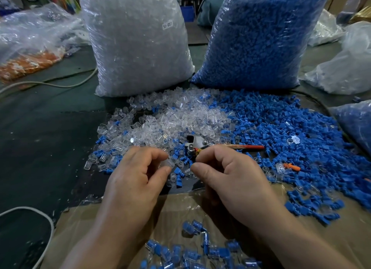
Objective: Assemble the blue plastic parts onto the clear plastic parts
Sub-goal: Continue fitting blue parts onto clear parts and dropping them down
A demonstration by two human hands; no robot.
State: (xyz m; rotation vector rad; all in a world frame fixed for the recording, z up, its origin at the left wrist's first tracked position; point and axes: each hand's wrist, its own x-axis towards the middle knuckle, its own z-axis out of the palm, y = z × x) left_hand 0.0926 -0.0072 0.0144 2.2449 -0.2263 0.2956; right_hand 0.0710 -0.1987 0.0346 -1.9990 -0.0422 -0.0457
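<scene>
Pinching a clear part, left hand faces right hand at 3 o'clock, whose grip apparently pinches a blue part; tips opposed for mating, likely.

A small white label reading "SJ-017" is stuck high on the front of the big bag of clear parts. No other text is readable.

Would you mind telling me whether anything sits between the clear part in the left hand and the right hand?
Nothing visible does: only an open gap separates the clear part, pinched by the left hand, from the right hand.
</scene>
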